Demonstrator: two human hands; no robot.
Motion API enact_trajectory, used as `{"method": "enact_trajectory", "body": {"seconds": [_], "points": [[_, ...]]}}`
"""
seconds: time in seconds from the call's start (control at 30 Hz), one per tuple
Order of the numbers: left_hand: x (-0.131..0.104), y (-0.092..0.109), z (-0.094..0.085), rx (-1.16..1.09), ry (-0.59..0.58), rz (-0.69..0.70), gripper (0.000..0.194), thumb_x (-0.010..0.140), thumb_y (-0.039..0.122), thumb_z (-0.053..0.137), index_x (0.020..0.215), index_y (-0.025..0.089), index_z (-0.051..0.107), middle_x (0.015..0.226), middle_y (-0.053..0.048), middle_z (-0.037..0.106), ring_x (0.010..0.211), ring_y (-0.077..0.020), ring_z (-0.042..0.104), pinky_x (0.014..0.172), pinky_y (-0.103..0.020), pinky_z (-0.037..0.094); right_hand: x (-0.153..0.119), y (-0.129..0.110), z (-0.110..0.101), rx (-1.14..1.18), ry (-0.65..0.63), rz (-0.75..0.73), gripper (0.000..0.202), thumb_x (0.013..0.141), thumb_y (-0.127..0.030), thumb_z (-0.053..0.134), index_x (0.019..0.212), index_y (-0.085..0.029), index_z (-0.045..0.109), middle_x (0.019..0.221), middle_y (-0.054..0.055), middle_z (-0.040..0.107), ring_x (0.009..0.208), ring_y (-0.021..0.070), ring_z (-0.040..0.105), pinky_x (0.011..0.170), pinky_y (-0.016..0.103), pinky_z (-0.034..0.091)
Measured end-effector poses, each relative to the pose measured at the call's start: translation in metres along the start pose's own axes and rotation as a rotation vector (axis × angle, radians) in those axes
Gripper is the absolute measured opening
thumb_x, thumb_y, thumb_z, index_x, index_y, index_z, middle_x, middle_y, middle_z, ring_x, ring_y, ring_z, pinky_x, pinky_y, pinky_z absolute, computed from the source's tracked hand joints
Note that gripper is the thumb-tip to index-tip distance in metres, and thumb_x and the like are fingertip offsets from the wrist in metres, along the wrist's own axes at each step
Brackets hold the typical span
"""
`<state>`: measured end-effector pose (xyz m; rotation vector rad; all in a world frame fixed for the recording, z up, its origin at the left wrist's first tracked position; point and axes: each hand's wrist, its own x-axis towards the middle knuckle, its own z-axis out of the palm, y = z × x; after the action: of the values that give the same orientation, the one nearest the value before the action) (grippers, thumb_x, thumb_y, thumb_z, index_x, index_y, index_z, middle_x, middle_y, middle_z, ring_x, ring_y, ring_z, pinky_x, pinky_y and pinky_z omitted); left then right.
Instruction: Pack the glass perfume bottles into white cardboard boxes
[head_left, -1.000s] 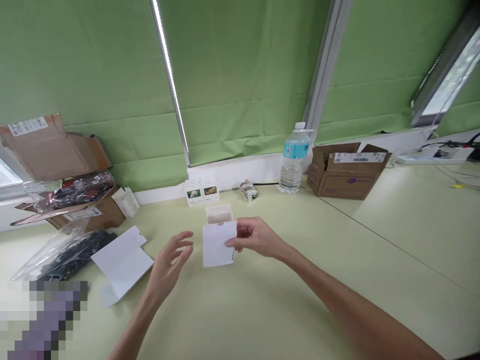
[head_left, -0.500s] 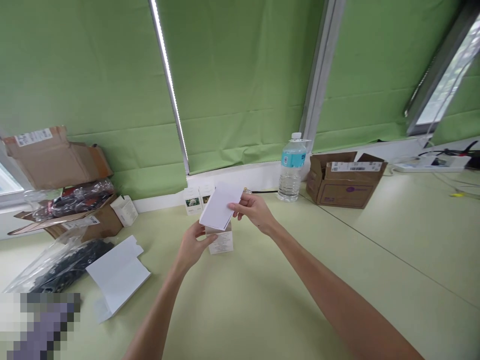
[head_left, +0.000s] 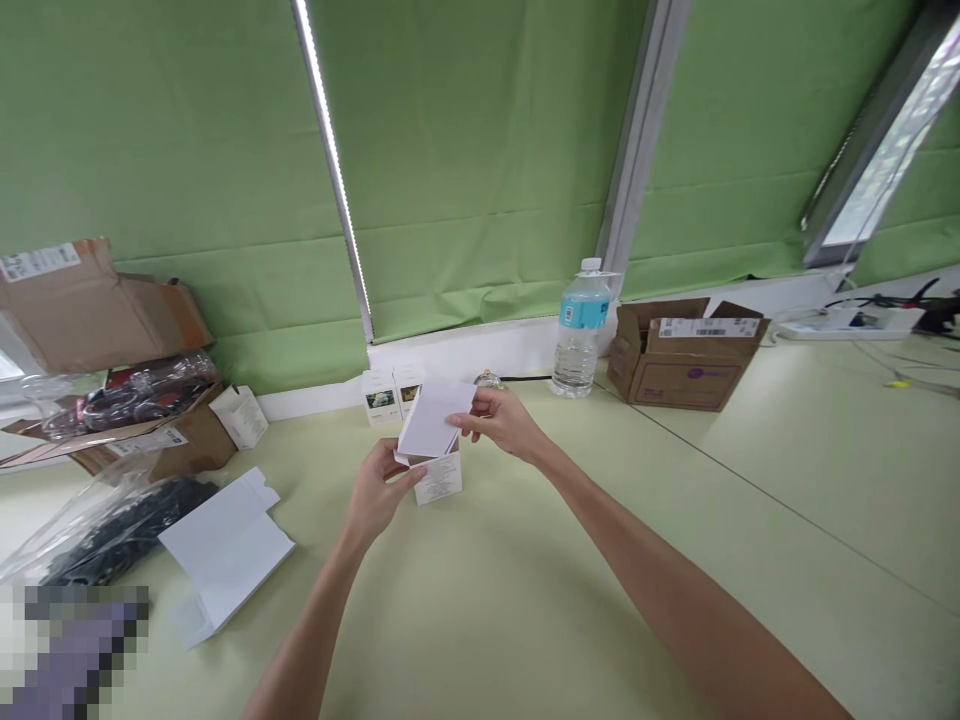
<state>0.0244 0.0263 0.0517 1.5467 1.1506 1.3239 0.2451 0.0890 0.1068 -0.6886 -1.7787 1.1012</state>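
Note:
A small white carton [head_left: 441, 480] with printed text stands on the table in front of me. My left hand [head_left: 377, 488] grips its left side, thumb on the front and fingers behind. My right hand [head_left: 504, 424] pinches a folded white card [head_left: 438, 416] by its right edge. The card is tilted, its lower end at the carton's open top; how far it reaches inside I cannot tell. Behind them stand small white boxes with flower pictures [head_left: 381, 398]. A small glass object [head_left: 490, 380] is partly hidden behind my right hand.
A water bottle [head_left: 581, 335] and an open brown box [head_left: 686, 360] stand at the back right, with a power strip [head_left: 847, 325] beyond. On the left are stacked cardboard boxes [head_left: 124, 320], a small white box [head_left: 240, 416], a plastic-wrapped dark bundle [head_left: 131, 525] and an unfolded white carton [head_left: 229, 545].
The card has come down slightly and stands a little more upright at the carton's mouth. Both hands keep their hold. The view has shifted slightly.

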Motion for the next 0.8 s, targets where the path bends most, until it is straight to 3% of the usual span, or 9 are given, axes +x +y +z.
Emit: {"method": "enact_trajectory", "body": {"seconds": [0.17, 0.47, 0.67, 0.8], "points": [[-0.002, -0.002, 0.001, 0.085, 0.049, 0.061, 0.037, 0.076, 0.036, 0.068, 0.099, 0.023, 0.041, 0.099, -0.003, 0.069, 0.085, -0.0180, 0.068, 0.083, -0.038, 0.052, 0.000, 0.001, -0.002, -0.097, -0.046, 0.005, 0.040, 0.072, -0.046, 0.070, 0.097, -0.015, 0.069, 0.084, 0.007, 0.069, 0.064, 0.0135, 0.058, 0.051, 0.024, 0.048], [-0.006, -0.002, 0.002, 0.324, 0.045, 0.169, 0.022, 0.081, 0.040, 0.060, 0.092, 0.023, 0.050, 0.097, -0.002, 0.065, 0.085, -0.0164, 0.066, 0.082, -0.036, 0.054, -0.002, -0.008, 0.007, -0.340, -0.015, -0.040, 0.036, 0.077, -0.052, 0.063, 0.088, -0.017, 0.068, 0.077, 0.004, 0.064, 0.057, 0.0128, 0.054, 0.048, 0.025, 0.045], [-0.006, -0.003, 0.003, 0.310, 0.061, 0.167, 0.022, 0.082, 0.039, 0.059, 0.094, 0.023, 0.049, 0.099, -0.001, 0.062, 0.084, -0.0146, 0.065, 0.084, -0.036, 0.054, -0.007, -0.021, 0.016, -0.442, 0.127, -0.136, 0.047, 0.081, -0.046, 0.062, 0.123, -0.026, 0.055, 0.099, 0.003, 0.064, 0.064, 0.0128, 0.055, 0.059, 0.027, 0.047], [-0.006, -0.005, 0.004, 0.283, 0.085, 0.149, 0.023, 0.083, 0.038, 0.058, 0.096, 0.023, 0.046, 0.098, -0.002, 0.061, 0.085, -0.0149, 0.065, 0.082, -0.035, 0.055, -0.007, -0.026, 0.019, -0.447, 0.146, -0.223, 0.026, 0.088, -0.042, 0.052, 0.101, -0.023, 0.065, 0.104, 0.005, 0.064, 0.080, 0.0163, 0.058, 0.063, 0.027, 0.047]]}}
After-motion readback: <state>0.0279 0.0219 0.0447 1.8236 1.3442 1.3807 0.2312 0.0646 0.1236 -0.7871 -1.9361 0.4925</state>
